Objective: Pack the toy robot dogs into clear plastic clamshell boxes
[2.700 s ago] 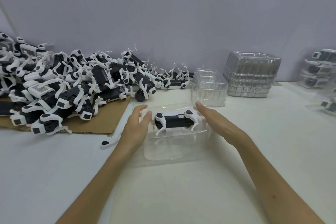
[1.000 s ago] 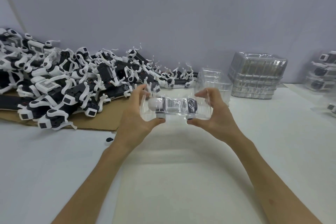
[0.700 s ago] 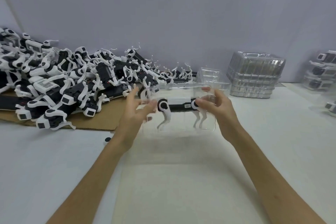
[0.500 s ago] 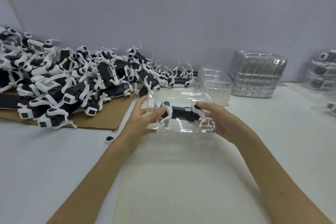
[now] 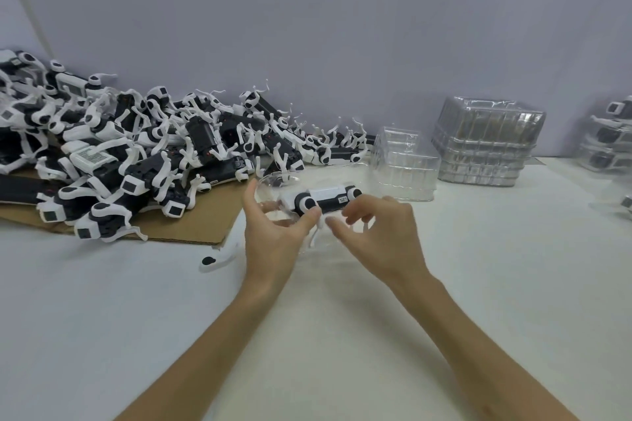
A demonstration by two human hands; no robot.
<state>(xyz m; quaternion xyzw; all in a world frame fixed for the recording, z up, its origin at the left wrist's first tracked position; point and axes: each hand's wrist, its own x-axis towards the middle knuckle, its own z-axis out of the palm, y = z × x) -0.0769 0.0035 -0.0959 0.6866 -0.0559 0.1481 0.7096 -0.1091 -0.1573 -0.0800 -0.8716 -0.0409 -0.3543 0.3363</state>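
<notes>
A black-and-white toy robot dog (image 5: 325, 200) lies inside a clear plastic clamshell box (image 5: 270, 186) held just above the white table. My left hand (image 5: 273, 232) grips the box's left end, thumb pressed near the dog's white hip. My right hand (image 5: 379, 236) pinches the box's front right part with curled fingers. The dog's white legs point down between my hands. The box's clear walls are hard to make out.
A big heap of robot dogs (image 5: 130, 147) lies on brown cardboard (image 5: 201, 225) at the left. Empty clamshells (image 5: 405, 164) and a taller stack (image 5: 485, 143) stand behind. Packed boxes (image 5: 608, 140) sit far right. A loose white leg part (image 5: 213, 258) lies by my left wrist.
The closed box with the dog was lifted, turned in both hands, then brought back down low. My right hand's fingers have curled onto the front of the box.
</notes>
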